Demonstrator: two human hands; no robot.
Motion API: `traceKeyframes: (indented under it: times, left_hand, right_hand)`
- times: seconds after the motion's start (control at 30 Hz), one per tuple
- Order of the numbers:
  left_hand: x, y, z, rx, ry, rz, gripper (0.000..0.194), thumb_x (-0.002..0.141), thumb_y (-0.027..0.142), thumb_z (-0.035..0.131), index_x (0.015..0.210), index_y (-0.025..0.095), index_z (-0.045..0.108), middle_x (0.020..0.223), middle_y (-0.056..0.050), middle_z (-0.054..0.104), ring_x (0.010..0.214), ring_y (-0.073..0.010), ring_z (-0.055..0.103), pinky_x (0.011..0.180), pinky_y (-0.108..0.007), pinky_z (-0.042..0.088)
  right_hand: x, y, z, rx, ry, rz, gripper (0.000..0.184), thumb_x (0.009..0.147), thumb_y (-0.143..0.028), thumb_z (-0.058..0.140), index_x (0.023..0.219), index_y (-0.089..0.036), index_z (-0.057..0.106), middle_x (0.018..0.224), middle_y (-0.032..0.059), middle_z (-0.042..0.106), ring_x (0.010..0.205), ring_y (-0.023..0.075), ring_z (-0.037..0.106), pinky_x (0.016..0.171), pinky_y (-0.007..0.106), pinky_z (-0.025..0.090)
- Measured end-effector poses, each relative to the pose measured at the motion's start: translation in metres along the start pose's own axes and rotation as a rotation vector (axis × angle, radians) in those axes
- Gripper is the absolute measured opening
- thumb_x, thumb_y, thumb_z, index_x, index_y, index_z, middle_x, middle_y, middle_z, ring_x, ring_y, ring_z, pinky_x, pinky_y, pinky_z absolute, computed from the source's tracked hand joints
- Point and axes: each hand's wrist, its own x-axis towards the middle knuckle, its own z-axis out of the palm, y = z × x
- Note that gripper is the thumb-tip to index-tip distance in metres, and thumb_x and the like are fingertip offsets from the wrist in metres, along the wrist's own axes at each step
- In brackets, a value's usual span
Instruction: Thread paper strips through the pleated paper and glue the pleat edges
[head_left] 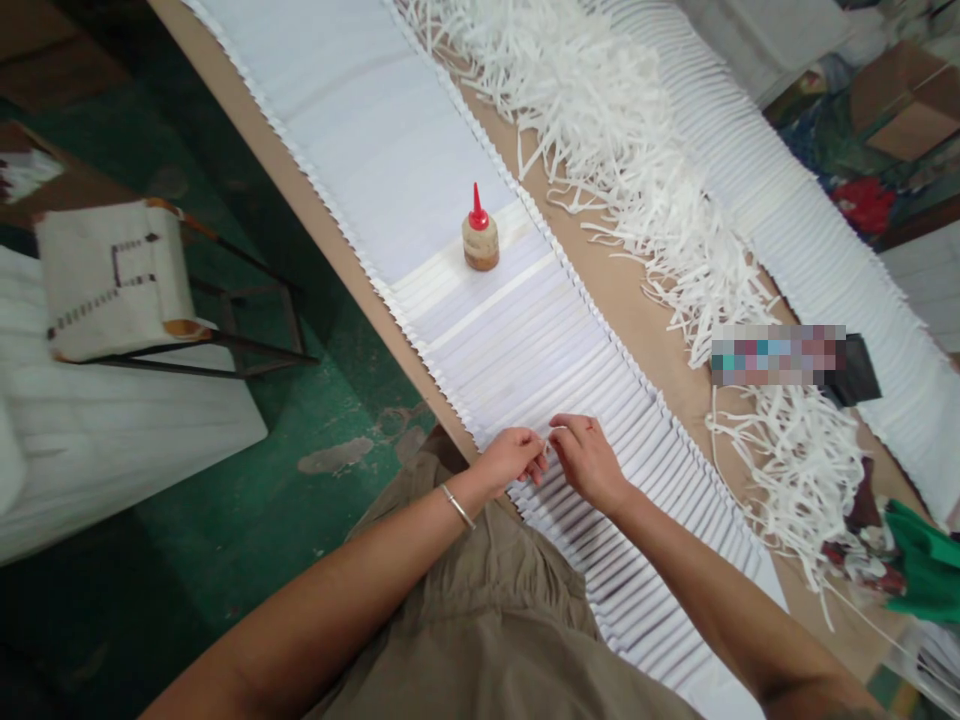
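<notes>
My left hand and my right hand meet over a long row of overlapping white folded sheets, close to the table edge nearest my body. The fingers of both are closed in a pinch, tips almost touching. A tiny whitish bit seems to show between them, too small to name. Farther up, a squat glue bottle with a red pointed nozzle stands upright on the sheets, some brownish contents near its bottom.
White strips lie heaped along the brown tabletop, with a dark-edged, blurred-out item among them. Another row of white sheets runs beyond. Green cloth lies at right. A stool stands on the green floor at left.
</notes>
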Motion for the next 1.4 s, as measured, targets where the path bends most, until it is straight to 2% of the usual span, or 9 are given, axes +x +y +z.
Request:
traceKeyframes:
  times: [0.13, 0.27, 0.53, 0.8, 1.03, 1.13, 1.27, 1.33, 1.4]
  left_hand:
    - [-0.008, -0.01, -0.008, 0.046, -0.012, 0.043, 0.025, 0.09, 0.036, 0.061, 0.077, 0.017, 0.05, 0.063, 0.001, 0.062, 0.044, -0.0069, 0.053, 0.046, -0.019, 0.029]
    - [-0.021, -0.017, -0.021, 0.22, -0.09, 0.171, 0.023, 0.084, 0.037, 0.065, 0.082, 0.018, 0.053, 0.072, 0.001, 0.066, 0.052, -0.0112, 0.062, 0.049, -0.021, 0.038]
    - [-0.03, -0.025, -0.038, 0.263, 0.047, 0.209, 0.014, 0.085, 0.031, 0.057, 0.082, 0.018, 0.058, 0.068, 0.002, 0.065, 0.051, -0.0123, 0.059, 0.052, -0.023, 0.042]
    - [-0.027, -0.04, -0.084, 0.22, 0.363, 0.247, 0.021, 0.085, 0.033, 0.06, 0.071, 0.016, 0.061, 0.055, 0.002, 0.059, 0.049, -0.0116, 0.052, 0.057, -0.024, 0.04]
    - [-0.013, -0.043, -0.09, 0.192, 0.543, 0.305, 0.016, 0.081, 0.03, 0.064, 0.073, 0.016, 0.061, 0.053, 0.004, 0.055, 0.052, -0.0123, 0.049, 0.058, -0.024, 0.039]
    - [-0.019, -0.036, -0.085, 0.247, 0.51, 0.328, 0.017, 0.084, 0.029, 0.062, 0.075, 0.015, 0.066, 0.056, 0.002, 0.057, 0.055, -0.0133, 0.051, 0.06, -0.025, 0.041]
    - [-0.035, -0.024, -0.075, 0.361, 0.417, 0.428, 0.02, 0.087, 0.03, 0.061, 0.081, 0.015, 0.072, 0.064, -0.001, 0.063, 0.065, -0.0154, 0.056, 0.065, -0.025, 0.043]
    - [-0.043, -0.02, -0.07, 0.368, 0.363, 0.462, 0.023, 0.089, 0.032, 0.061, 0.086, 0.014, 0.074, 0.067, -0.001, 0.064, 0.066, -0.0154, 0.057, 0.065, -0.025, 0.043]
    - [-0.047, -0.02, -0.065, 0.358, 0.301, 0.457, 0.026, 0.09, 0.036, 0.061, 0.09, 0.014, 0.075, 0.066, 0.0, 0.063, 0.063, -0.0147, 0.055, 0.063, -0.025, 0.043]
  right_hand:
    - [-0.001, -0.016, 0.002, 0.202, -0.028, 0.032, 0.016, 0.102, -0.022, 0.046, 0.107, -0.024, 0.061, 0.12, 0.0122, 0.071, 0.111, 0.0258, 0.065, 0.1, 0.048, 0.048]
    - [0.005, -0.02, 0.001, 0.498, -0.114, 0.191, 0.024, 0.105, -0.036, 0.044, 0.115, -0.022, 0.061, 0.104, 0.0076, 0.075, 0.097, 0.0206, 0.069, 0.09, 0.037, 0.052]
    - [0.017, -0.017, 0.007, 0.624, -0.398, 0.343, 0.032, 0.097, -0.046, 0.053, 0.085, -0.02, 0.065, 0.073, 0.0006, 0.065, 0.07, 0.0148, 0.058, 0.067, 0.028, 0.045]
    - [0.032, 0.068, -0.056, 0.489, -0.516, 0.469, 0.041, 0.085, -0.059, 0.06, 0.083, -0.019, 0.07, 0.07, 0.0002, 0.064, 0.066, 0.0145, 0.054, 0.064, 0.028, 0.044]
    - [0.055, 0.115, -0.088, 0.184, -0.243, 0.531, 0.049, 0.085, -0.068, 0.058, 0.071, -0.021, 0.062, 0.062, 0.0006, 0.061, 0.058, 0.0139, 0.051, 0.058, 0.028, 0.038]
    - [0.065, 0.101, -0.082, 0.198, -0.172, 0.461, 0.048, 0.089, -0.067, 0.058, 0.078, -0.021, 0.064, 0.067, 0.0022, 0.066, 0.061, 0.015, 0.055, 0.06, 0.028, 0.043]
    - [0.073, 0.04, -0.047, 0.323, -0.08, 0.178, 0.042, 0.1, -0.057, 0.05, 0.109, -0.022, 0.071, 0.109, 0.0102, 0.076, 0.098, 0.0225, 0.068, 0.087, 0.036, 0.053]
    - [0.072, 0.003, -0.024, 0.369, -0.13, 0.005, 0.041, 0.105, -0.05, 0.044, 0.119, -0.022, 0.07, 0.118, 0.0125, 0.075, 0.112, 0.0239, 0.066, 0.101, 0.041, 0.049]
    - [0.069, -0.023, -0.008, 0.358, -0.275, -0.056, 0.039, 0.106, -0.046, 0.043, 0.114, -0.02, 0.071, 0.106, 0.0117, 0.076, 0.104, 0.0225, 0.068, 0.098, 0.039, 0.048]
